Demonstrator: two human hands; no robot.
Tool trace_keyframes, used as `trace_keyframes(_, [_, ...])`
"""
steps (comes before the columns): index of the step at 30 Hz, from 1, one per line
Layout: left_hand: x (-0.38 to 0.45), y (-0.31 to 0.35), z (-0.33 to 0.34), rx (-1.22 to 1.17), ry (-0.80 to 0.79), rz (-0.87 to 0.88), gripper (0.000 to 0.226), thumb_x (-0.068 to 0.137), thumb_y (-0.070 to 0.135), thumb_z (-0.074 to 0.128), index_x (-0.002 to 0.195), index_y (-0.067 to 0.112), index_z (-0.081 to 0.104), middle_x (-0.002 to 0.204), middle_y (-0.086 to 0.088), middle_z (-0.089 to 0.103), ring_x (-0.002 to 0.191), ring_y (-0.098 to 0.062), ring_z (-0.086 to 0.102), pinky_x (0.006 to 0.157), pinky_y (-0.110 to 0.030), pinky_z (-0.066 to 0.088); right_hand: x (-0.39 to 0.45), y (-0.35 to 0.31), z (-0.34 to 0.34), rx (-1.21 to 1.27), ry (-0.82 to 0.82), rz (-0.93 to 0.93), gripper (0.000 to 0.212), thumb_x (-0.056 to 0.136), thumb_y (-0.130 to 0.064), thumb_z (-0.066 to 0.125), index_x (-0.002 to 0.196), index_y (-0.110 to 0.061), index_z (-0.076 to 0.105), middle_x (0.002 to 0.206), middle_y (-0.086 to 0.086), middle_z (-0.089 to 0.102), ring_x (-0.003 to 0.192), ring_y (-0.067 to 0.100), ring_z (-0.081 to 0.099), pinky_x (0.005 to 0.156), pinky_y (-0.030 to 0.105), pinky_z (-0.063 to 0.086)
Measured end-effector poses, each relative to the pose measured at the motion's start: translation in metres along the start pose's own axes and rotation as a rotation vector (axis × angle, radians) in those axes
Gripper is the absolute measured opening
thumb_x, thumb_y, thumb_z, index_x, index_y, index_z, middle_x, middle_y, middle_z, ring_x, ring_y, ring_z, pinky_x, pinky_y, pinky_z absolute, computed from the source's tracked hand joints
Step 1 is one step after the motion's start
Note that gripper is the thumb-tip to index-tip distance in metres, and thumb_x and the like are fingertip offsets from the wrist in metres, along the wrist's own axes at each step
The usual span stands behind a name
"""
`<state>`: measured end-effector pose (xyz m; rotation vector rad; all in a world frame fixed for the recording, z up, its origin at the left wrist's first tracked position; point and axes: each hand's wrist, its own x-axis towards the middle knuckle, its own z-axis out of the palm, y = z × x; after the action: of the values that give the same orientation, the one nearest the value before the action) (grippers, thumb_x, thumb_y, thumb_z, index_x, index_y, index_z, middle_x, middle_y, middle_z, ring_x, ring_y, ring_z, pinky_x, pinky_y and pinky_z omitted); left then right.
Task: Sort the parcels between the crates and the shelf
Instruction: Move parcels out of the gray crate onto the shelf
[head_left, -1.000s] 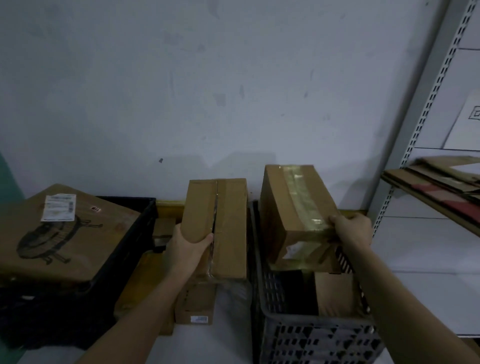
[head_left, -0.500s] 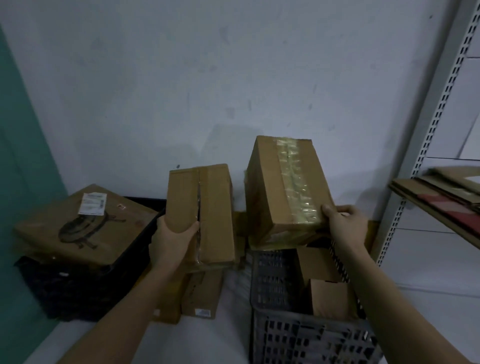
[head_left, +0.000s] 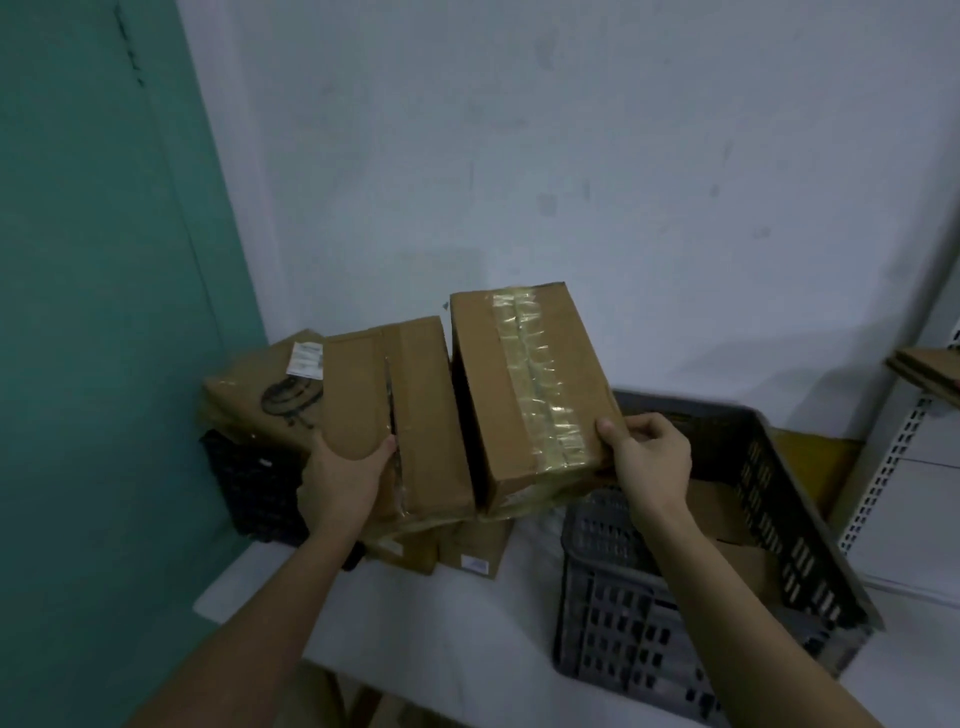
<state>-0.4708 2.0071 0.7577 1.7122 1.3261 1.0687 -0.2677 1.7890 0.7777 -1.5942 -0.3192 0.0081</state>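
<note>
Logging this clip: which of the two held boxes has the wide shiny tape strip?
The box in the right hand, the taped box; the left-hand box shows only a split seam.

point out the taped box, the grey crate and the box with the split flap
taped box (head_left: 524, 395), head view, tape strip on its top face
grey crate (head_left: 613, 613), head view, near slotted wall
box with the split flap (head_left: 415, 405), head view, right flap

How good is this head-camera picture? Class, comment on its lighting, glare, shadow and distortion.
Head view: dim, bluish light; glare glints on the taped box gripped by the right hand; the box held by the left hand looks matte; soft shadows fall on the wall; wide-angle bending tilts the shelf upright and grey crate.
</note>
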Motion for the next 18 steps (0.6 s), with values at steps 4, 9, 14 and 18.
trace_keyframes(4, [-0.009, -0.025, -0.016, -0.014, 0.014, -0.07, 0.091, 0.067, 0.063, 0.08, 0.134, 0.015, 0.042, 0.123, -0.012, 0.061, 0.103, -0.031, 0.061, 0.08, -0.039, 0.05, -0.034, -0.007, 0.015, -0.007, -0.055, -0.022, 0.013, 0.087, -0.021, 0.076, 0.086, -0.012, 0.066, 0.084, 0.004, 0.072, 0.076, 0.02, 0.07, 0.064, 0.04, 0.061])
trace_keyframes(9, [-0.017, -0.068, -0.051, -0.084, -0.006, -0.131, 0.092, 0.07, 0.059, 0.08, 0.138, 0.014, 0.039, 0.13, -0.011, 0.059, 0.108, -0.029, 0.06, 0.078, -0.035, 0.045, -0.077, -0.008, 0.042, -0.082, -0.058, -0.058, 0.012, 0.085, -0.024, 0.077, 0.084, -0.019, 0.065, 0.084, 0.0, 0.071, 0.075, 0.017, 0.07, 0.065, 0.039, 0.06])
trace_keyframes(14, [-0.021, -0.127, -0.095, -0.138, -0.008, -0.274, 0.089, 0.07, 0.054, 0.082, 0.138, 0.014, 0.041, 0.131, -0.011, 0.058, 0.112, -0.029, 0.059, 0.094, -0.042, 0.049, -0.123, 0.017, 0.062, -0.195, -0.095, 0.017, 0.014, 0.084, -0.027, 0.076, 0.081, -0.021, 0.063, 0.082, 0.0, 0.071, 0.075, 0.022, 0.071, 0.066, 0.05, 0.062])
trace_keyframes(18, [-0.009, -0.177, -0.127, -0.187, 0.075, -0.459, 0.093, 0.065, 0.049, 0.087, 0.136, 0.009, 0.043, 0.131, -0.018, 0.059, 0.114, -0.036, 0.059, 0.097, -0.047, 0.048, -0.152, 0.041, 0.067, -0.371, -0.113, 0.064, 0.015, 0.088, -0.03, 0.073, 0.081, -0.021, 0.064, 0.079, 0.002, 0.07, 0.069, 0.023, 0.069, 0.064, 0.052, 0.06])
